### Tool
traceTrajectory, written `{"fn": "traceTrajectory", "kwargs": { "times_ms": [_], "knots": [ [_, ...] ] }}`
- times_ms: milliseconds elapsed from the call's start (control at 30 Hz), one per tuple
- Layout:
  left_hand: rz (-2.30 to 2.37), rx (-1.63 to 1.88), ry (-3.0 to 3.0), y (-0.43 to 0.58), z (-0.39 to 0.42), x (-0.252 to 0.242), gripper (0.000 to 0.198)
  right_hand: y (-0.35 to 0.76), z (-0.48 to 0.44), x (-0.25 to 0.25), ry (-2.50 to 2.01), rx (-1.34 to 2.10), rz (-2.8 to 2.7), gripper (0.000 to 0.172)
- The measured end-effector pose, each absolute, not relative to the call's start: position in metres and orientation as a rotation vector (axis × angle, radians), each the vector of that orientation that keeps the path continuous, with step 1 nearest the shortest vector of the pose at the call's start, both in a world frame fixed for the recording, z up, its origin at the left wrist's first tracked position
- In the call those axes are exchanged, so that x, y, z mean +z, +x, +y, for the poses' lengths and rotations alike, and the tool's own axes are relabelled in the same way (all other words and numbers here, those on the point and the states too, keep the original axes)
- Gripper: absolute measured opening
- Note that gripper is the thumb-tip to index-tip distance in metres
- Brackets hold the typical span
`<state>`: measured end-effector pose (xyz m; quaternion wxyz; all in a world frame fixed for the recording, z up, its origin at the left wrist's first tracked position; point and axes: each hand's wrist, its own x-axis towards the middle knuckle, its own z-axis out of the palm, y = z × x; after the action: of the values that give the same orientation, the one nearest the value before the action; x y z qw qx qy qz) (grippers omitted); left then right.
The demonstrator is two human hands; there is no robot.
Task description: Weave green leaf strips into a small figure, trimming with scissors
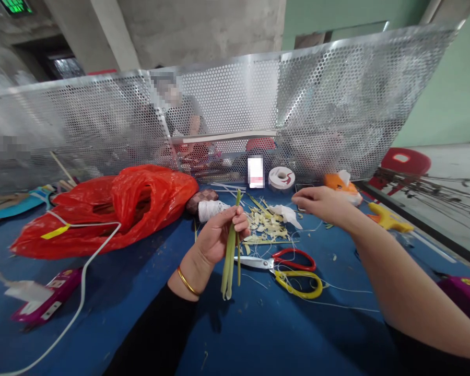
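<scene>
My left hand (224, 232) is closed around a small bundle of long, flat green leaf strips (229, 261), which stand nearly upright, their tips poking out above the fingers. To the right, my right hand (317, 202) hovers past the pile of pale leaf scraps (268, 223), its fingers pinched together; what is between them, if anything, is too small to make out. Beneath the hands lie scissors (293, 266) with one red and one yellow handle. A crumpled white tissue (288, 215) rests beside the scraps. A roll of white thread (211, 210) sits behind my left hand.
A red plastic bag (105, 209) fills the left side, near a white cable (84, 277) and a purple power strip (49, 297). At the back are a white spool (281, 178) and perforated metal panel (227, 99). A yellow glue gun (389, 218) and orange tissue pack (342, 186) lie right.
</scene>
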<state>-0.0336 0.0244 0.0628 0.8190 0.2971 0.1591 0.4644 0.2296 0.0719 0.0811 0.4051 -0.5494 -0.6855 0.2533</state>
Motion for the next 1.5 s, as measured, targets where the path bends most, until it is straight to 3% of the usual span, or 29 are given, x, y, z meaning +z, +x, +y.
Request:
{"fn": "traceTrajectory", "kwargs": {
  "times_ms": [100, 233, 400, 767, 967, 1233, 1500],
  "knots": [
    [0.326, 0.972, 0.628, -0.034, 0.024, 0.061, 0.009, 0.215, 0.066, 0.081, -1.310, 0.458, -1.832, 0.015],
    [0.348, 0.976, 0.618, -0.032, 0.023, 0.062, 0.010, 0.181, 0.048, 0.082, -1.059, 0.839, -1.920, 0.011],
    [0.409, 0.985, 0.632, -0.031, 0.024, 0.064, 0.010, 0.149, 0.039, 0.068, -1.054, 0.988, -1.844, 0.004],
    [0.796, 1.188, 0.799, -0.038, 0.035, 0.061, 0.007, 0.156, 0.040, 0.072, -0.918, 1.595, -1.394, 0.020],
    [1.050, 1.487, 1.022, -0.031, 0.035, 0.059, 0.005, 0.153, 0.041, 0.069, -0.953, 1.486, -1.360, 0.022],
    [0.815, 1.011, 1.023, -0.020, 0.018, 0.059, 0.019, 0.147, 0.038, 0.067, -1.030, 1.112, -1.529, 0.021],
    [0.692, 1.096, 0.924, -0.020, 0.019, 0.061, 0.012, 0.151, 0.039, 0.064, -1.079, 0.720, -1.800, 0.018]
  ]
}}
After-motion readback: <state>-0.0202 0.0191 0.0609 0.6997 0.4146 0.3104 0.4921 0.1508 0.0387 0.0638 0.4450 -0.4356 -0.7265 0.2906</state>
